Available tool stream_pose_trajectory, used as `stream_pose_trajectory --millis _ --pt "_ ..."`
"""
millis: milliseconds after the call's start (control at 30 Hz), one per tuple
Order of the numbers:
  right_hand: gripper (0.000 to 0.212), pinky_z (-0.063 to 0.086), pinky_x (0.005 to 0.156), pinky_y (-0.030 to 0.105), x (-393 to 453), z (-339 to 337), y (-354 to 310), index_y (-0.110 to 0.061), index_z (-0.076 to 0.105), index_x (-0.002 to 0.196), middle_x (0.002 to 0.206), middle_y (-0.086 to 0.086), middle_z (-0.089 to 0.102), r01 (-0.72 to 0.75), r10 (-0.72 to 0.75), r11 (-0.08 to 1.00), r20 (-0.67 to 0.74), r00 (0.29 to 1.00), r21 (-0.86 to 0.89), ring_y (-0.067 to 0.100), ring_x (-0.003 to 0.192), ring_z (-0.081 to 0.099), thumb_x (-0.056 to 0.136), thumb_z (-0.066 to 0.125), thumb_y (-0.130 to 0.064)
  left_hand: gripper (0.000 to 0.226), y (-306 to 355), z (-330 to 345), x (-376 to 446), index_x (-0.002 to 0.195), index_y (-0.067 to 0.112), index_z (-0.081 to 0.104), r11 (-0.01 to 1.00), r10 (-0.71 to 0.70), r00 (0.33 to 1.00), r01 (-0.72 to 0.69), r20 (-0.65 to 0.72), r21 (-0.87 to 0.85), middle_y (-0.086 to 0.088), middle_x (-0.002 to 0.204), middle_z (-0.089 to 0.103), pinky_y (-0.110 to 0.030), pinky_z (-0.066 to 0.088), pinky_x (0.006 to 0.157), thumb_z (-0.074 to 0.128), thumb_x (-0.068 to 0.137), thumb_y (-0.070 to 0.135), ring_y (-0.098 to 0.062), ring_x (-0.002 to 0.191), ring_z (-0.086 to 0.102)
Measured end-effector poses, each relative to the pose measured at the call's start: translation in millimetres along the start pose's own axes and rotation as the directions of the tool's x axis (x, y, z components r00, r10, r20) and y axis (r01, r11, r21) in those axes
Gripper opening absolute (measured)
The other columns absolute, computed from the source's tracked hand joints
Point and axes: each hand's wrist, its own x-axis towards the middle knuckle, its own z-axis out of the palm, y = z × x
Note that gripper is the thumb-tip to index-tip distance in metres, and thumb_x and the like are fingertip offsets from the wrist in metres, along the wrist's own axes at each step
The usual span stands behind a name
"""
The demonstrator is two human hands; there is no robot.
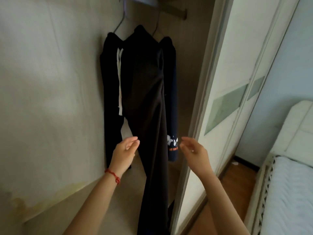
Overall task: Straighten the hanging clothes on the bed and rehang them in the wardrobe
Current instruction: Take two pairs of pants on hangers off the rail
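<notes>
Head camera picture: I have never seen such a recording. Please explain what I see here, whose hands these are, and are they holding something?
The camera sits on a person's head, looking forward and down into an open wardrobe. The two bare hands are that person's own. The left hand, with a red string bracelet, and the right hand are both open, holding nothing, either side of long black trousers hanging from a wooden rail. Behind hangs a dark garment with a white print. A white bed shows at right.

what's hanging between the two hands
In the head view, the black trousers hang between the left hand and right hand, with a printed sleeve just behind.
</notes>
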Motion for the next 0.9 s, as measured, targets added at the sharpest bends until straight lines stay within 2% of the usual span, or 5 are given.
stream_pose_trajectory --millis 367,500,567,667,900 --pt "0.024 0.038 0.068 -0.004 160 -26 -122 -0.016 0.061 0.114 0.091 -0.009 0.063 0.445 -0.436 0.895 -0.181 0.881 0.011 -0.01 0.079 0.056 0.09 0.057 -0.019 0.024 145 -28 146 0.111 0.022 0.062 0.895 0.445 0.862 -0.44 -0.243 0.075 0.009 0.105 0.063 -0.035 0.048 0.097 0.054 0.089 0.028 -0.01 0.106 0.059" --pt "0.027 0.037 0.068 -0.007 210 -33 -156 -0.018 0.059 0.118 0.095 -0.014 0.059 0.509 -0.502 0.861 -0.174 0.847 -0.009 -0.01 0.083 0.053 0.092 0.054 -0.024 0.022 185 -29 195 0.107 0.018 0.065 0.828 0.547 0.759 -0.552 -0.354 0.095 0.009 0.098 0.063 -0.013 0.046 0.084 0.055 0.088 0.026 -0.007 0.098 0.06" --pt "0.029 0.039 0.066 -0.003 234 -31 -169 -0.016 0.059 0.118 0.098 -0.01 0.06 0.497 -0.492 0.868 -0.16 0.856 -0.009 -0.003 0.087 0.054 0.092 0.054 -0.025 0.021 203 -26 211 0.103 0.017 0.066 0.818 0.557 0.732 -0.565 -0.393 0.107 0.008 0.092 0.063 -0.004 0.044 0.073 0.055 0.088 0.026 -0.006 0.091 0.059" --pt "0.032 0.04 0.074 0.013 270 -28 -185 -0.014 0.059 0.119 0.108 -0.001 0.063 0.447 -0.444 0.894 -0.127 0.887 -0.009 0.007 0.094 0.053 0.091 0.054 -0.029 0.021 229 -20 229 0.095 0.017 0.067 0.828 0.549 0.724 -0.54 -0.418 0.152 0.014 0.074 0.059 -0.016 0.045 0.067 0.053 0.088 0.032 -0.008 0.079 0.057" --pt "0.058 0.047 0.069 0.031 342 -12 -200 -0.002 0.055 0.117 0.114 0.012 0.062 0.142 -0.142 0.99 0.064 0.988 0.005 0.028 0.099 0.061 0.08 0.064 -0.046 0.019 271 -4 255 0.068 0.017 0.059 0.926 0.367 0.836 -0.37 -0.408 0.074 -0.004 0.086 0.063 -0.023 0.044 0.07 0.062 0.083 0.028 -0.014 0.077 0.057"
